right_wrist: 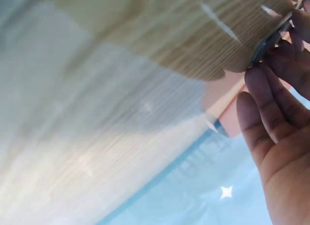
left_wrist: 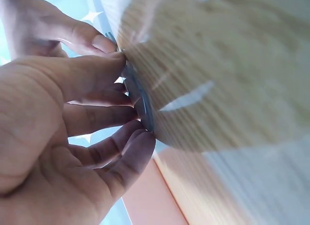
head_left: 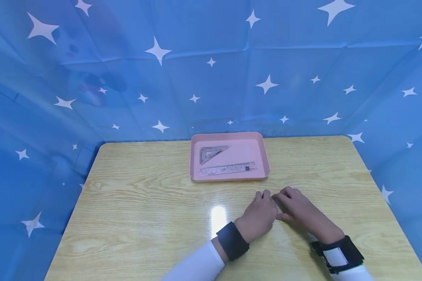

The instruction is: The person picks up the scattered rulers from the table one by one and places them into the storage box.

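Both hands meet over the table, just in front of the pink tray's right side. My left hand [head_left: 260, 214] pinches a thin, clear piece with a bluish edge [left_wrist: 146, 108] between thumb and fingertips. From the other side my right hand [head_left: 299, 207] grips the same piece, its fingertips along the edge in the right wrist view. The piece stands on edge close over the tabletop; fingers cover most of it, and I cannot tell its kind. Inside the tray [head_left: 246, 150] lie a clear set square [head_left: 204, 153] and, nearer me, a clear ruler [head_left: 225, 169].
The wood-grain table [head_left: 133, 214] reaches back to a blue cloth [head_left: 211, 93] with white stars, which also hangs along both sides. At the table's back edge stands the tray. Black bands [head_left: 233, 241] circle both wrists over white sleeves.
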A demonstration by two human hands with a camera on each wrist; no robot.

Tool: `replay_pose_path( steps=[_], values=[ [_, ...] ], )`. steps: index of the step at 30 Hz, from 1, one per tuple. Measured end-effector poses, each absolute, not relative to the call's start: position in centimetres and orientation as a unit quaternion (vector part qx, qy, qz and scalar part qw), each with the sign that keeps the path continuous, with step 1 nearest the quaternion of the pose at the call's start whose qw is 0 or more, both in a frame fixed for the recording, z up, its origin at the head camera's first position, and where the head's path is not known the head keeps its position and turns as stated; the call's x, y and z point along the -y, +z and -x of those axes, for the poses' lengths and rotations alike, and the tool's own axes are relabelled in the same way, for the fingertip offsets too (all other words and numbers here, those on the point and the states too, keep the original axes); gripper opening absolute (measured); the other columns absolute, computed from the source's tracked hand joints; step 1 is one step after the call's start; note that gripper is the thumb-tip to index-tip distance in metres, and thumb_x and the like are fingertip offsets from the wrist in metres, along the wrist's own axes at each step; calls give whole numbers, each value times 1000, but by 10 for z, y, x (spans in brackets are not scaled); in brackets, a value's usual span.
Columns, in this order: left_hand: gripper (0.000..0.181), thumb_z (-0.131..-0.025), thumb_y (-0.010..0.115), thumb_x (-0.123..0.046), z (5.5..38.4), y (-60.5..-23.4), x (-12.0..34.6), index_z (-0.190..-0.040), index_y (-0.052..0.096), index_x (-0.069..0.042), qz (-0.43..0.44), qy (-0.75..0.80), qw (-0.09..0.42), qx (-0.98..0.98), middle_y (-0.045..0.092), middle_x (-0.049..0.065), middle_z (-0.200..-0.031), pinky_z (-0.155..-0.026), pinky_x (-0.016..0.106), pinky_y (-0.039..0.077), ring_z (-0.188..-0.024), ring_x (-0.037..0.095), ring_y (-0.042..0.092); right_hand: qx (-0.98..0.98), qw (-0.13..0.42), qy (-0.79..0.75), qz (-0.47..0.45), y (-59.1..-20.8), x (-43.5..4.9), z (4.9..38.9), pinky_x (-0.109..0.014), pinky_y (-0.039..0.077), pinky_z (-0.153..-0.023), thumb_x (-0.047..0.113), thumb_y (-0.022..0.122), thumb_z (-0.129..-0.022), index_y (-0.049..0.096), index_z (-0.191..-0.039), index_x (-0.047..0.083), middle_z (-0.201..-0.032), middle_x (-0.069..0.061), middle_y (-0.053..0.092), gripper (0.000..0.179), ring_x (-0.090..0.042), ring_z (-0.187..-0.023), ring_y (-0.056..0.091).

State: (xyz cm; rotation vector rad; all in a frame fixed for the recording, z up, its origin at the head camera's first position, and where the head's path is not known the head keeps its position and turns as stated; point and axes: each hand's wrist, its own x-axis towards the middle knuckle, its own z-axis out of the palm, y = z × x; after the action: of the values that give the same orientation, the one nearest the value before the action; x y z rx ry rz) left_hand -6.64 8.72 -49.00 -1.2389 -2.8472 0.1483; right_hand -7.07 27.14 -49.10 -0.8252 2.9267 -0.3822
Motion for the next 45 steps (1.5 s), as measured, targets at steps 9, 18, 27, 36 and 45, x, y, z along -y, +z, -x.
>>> replay_pose_path(
  steps=[9,18,27,36,45],
  values=[
    [17,-101,62,-28,77,-491,-78,-100,75,-17,435,40,28,899,63,-4,-94,-74,23,41,-85,11,49,-932,-26,-70,355,-491,-271,72,-34,56,-77,31,87,-83,73,-113,5,-101,-4,63,42,-17,-90,60],
    [16,-102,62,-24,81,-490,-72,-106,75,-14,435,18,21,900,64,-3,-96,-75,24,39,-87,11,48,-924,-62,-45,376,-494,-269,73,-33,56,-72,32,87,-81,75,-109,1,-96,-5,61,43,-15,-84,58],
    [35,-91,78,-39,83,-489,-67,-107,72,-9,369,-55,-28,927,60,1,-96,-73,22,43,-85,14,48,-929,-48,-48,364,-493,-270,73,-32,56,-71,34,85,-83,75,-114,0,-97,-6,62,47,-15,-83,57],
    [34,-86,85,-21,90,-482,-74,-111,68,-6,247,-185,-161,938,57,8,-103,-74,23,48,-89,18,52,-931,-47,-65,356,-493,-270,74,-31,56,-70,34,86,-81,76,-114,1,-98,-5,63,47,-12,-83,57],
    [44,-82,88,-18,90,-482,-76,-117,64,-4,208,-210,-192,936,56,11,-107,-80,26,51,-96,20,53,-952,28,-124,280,-492,-266,71,-37,57,-81,34,89,-80,69,-124,-1,-108,-7,62,60,-15,-93,59]
  ],
)
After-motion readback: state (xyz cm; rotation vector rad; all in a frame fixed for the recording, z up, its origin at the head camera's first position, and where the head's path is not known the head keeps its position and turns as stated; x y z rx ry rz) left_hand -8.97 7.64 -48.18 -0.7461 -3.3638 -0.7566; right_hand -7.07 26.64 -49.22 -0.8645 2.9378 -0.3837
